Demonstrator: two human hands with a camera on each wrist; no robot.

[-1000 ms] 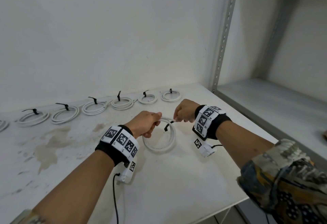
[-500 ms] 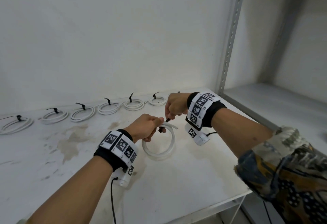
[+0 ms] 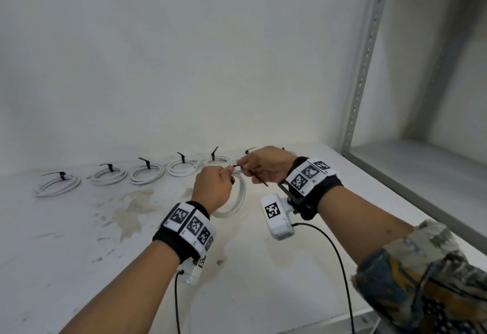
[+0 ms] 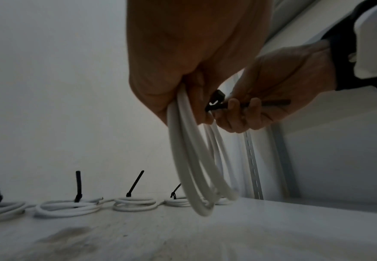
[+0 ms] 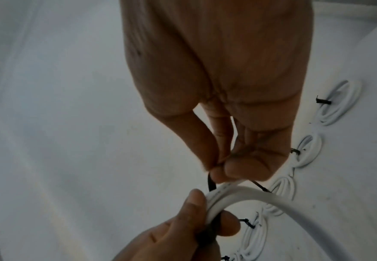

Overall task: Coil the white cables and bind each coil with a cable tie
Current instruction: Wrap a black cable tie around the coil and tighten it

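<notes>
My left hand (image 3: 214, 184) grips the top of a white cable coil (image 3: 237, 200), which hangs upright with its lower edge near the white tabletop (image 3: 79, 267). In the left wrist view the coil (image 4: 194, 167) loops down from my left hand (image 4: 183, 91). My right hand (image 3: 259, 166) pinches a black cable tie (image 3: 257, 178) that wraps the top of the coil; its tail sticks out toward the right. The tie (image 4: 218, 104) crosses my right fingers (image 4: 245, 113), and the right wrist view shows the tie (image 5: 211, 183) pinched just above the coil (image 5: 261, 196).
Several tied white coils (image 3: 147, 174) with black ties standing up lie in a row along the wall, from far left (image 3: 59, 183) to behind my hands. A grey metal shelf upright (image 3: 363, 65) and a lower shelf (image 3: 434, 165) stand at the right.
The coil has been lifted off the table from lying flat to hanging upright. Both hands rose and moved toward the wall, the right hand now pulling the tie's tail.
</notes>
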